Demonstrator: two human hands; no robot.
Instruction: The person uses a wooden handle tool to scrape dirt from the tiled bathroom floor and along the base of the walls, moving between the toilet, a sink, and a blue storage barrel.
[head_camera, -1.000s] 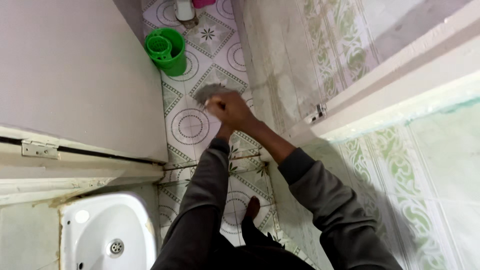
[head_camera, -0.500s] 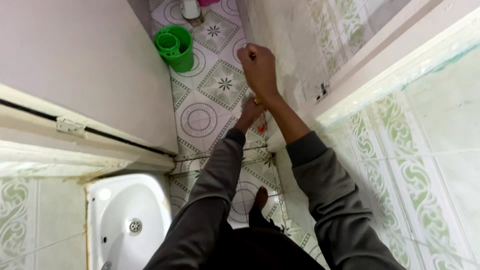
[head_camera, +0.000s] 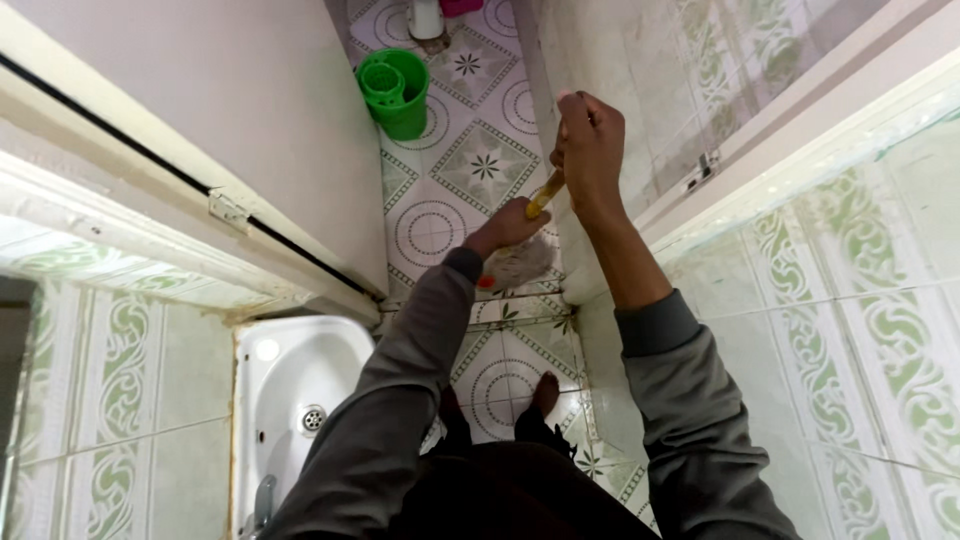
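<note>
Lowered now, left hand (head_camera: 508, 228) and right hand (head_camera: 590, 145) each grip, seemingly closed, the yellow handle (head_camera: 545, 192) between them

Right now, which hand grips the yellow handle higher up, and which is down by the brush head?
The right hand grips the top of the yellow handle, against the wall. The left hand holds it lower, just above the bristly brush head.

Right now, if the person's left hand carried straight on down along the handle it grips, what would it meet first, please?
The left hand points down at the mop head, so it would likely meet that first, then the patterned floor tiles; depth is unclear.
</note>
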